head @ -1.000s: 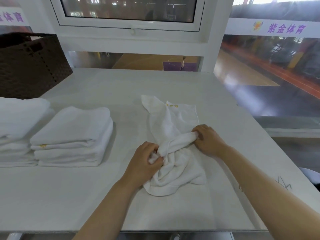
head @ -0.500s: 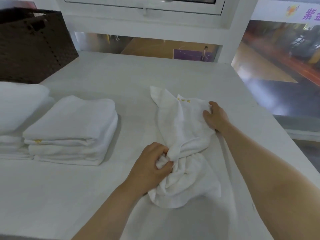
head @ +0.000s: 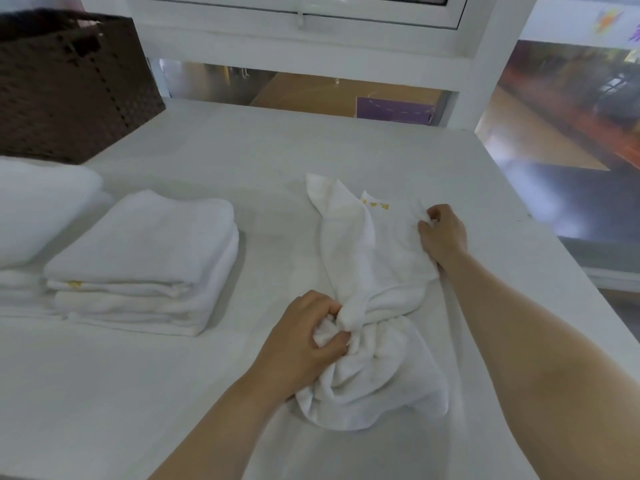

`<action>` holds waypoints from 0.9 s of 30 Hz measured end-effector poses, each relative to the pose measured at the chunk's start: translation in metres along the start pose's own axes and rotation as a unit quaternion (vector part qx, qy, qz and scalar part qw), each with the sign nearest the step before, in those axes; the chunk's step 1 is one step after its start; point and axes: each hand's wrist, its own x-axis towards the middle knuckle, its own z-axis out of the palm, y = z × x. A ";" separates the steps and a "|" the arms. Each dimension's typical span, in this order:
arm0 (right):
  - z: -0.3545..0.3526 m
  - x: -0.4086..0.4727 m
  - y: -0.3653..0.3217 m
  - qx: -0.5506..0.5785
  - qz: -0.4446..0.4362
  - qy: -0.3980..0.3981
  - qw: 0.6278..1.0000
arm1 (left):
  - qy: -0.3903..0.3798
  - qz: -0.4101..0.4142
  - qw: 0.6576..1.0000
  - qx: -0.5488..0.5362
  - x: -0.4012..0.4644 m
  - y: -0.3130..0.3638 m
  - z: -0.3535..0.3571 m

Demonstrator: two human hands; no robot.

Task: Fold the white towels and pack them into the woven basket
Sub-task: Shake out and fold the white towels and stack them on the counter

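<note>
A crumpled white towel with a small yellow mark lies on the white table, right of centre. My left hand grips a bunched part of it near its near end. My right hand pinches the towel's far right edge. A stack of folded white towels sits to the left. Another white pile lies at the left border, partly cut off. The dark brown woven basket stands at the far left corner; its inside is hidden.
A white window frame and glass panes rise behind the table's far edge. The table's right edge runs close beside my right hand, with a drop beyond it.
My right hand has slid from the towel's bunched middle up to its far right edge. My left hand has kept its grip on the near bunch. The view has moved closer and lower.
</note>
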 end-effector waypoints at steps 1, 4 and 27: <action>-0.001 -0.004 -0.001 0.018 -0.005 0.002 1.000 | 0.000 -0.001 1.000 -0.003 -0.001 0.000 0.000; -0.005 -0.018 -0.006 0.061 -0.012 0.030 0.998 | 0.002 -0.003 1.000 -0.005 -0.002 0.000 0.000; -0.040 -0.190 -0.116 0.110 -0.221 -0.117 0.962 | 0.156 -0.110 0.952 -0.240 -0.017 0.014 -0.018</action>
